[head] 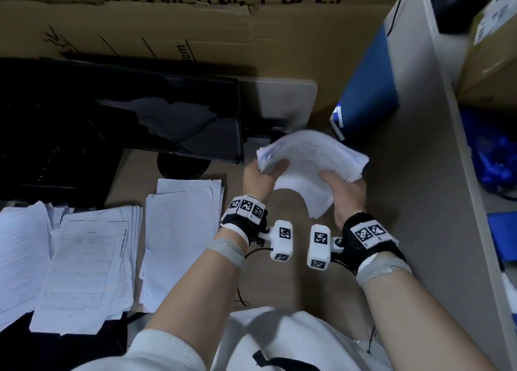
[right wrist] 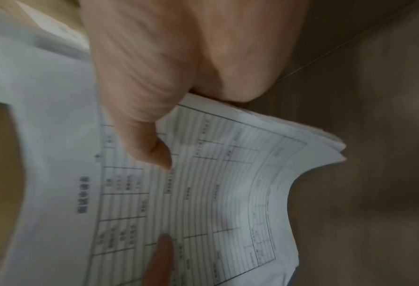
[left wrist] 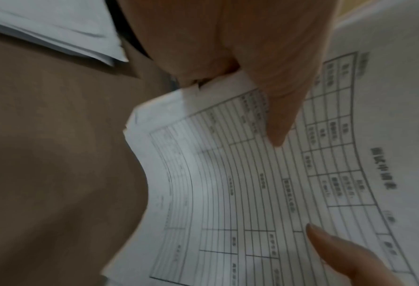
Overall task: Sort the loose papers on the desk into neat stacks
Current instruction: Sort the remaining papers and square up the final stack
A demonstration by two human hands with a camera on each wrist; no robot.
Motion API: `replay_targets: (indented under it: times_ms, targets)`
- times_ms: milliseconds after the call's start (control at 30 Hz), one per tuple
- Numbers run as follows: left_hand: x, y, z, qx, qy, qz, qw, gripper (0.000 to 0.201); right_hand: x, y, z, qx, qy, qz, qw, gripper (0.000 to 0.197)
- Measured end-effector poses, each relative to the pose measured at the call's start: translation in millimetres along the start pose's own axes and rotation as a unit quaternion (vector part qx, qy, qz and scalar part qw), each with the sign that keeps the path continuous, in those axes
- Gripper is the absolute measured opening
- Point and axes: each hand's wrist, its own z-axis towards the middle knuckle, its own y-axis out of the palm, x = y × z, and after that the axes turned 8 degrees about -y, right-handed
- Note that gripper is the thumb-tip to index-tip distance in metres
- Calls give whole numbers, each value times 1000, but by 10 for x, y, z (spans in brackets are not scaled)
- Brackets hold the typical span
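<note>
Head view: left hand (head: 258, 175) and right hand (head: 345, 191) each grip opposite short ends of a bowed white printed-form sheaf (head: 310, 158) above the desk; loose white paper stacks (head: 179, 231) lie leftward, nearer the left hand.

Paper stacks on desk (head: 181, 231) – three; held bundle (head: 310, 161) – one; monitor (head: 120, 110) – one.
</note>
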Motion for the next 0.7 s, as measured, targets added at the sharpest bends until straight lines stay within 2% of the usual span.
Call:
replay_targets:
  times_ms: [67,167,267,367,433,467,567,633,700]
  targets:
    - [-229,-67,86,9,-51,76,996,34,147,-47,-18,-6,28,-59,998,22]
    - [-407,-110,159,10,-72,113,991,36,300,-93,15,-12,56,-85,995,42]
    - [-353,-138,189,11,-62,114,992,28,323,-83,71,-5,59,-81,995,42]
    - [-288,-183,158,-25,-51,102,993,38,203,-67,71,-3,61,-80,995,65]
    - [-301,-252,101,-57,-28,93,994,44,109,-69,59,-13,45,-67,997,60]
    - [-314,-297,67,-59,-19,90,994,43,62,-61,42,-20,38,-64,997,58]
    - [-334,-424,-48,-25,-3,61,998,35,-25,-18,-34,-63,22,-67,996,72]
    - [-345,-489,-150,12,5,23,1000,29,8,-15,-88,-94,18,-92,991,64]
    - [-341,-581,-256,37,-3,-39,999,22,54,-25,-161,-142,11,-140,980,44]
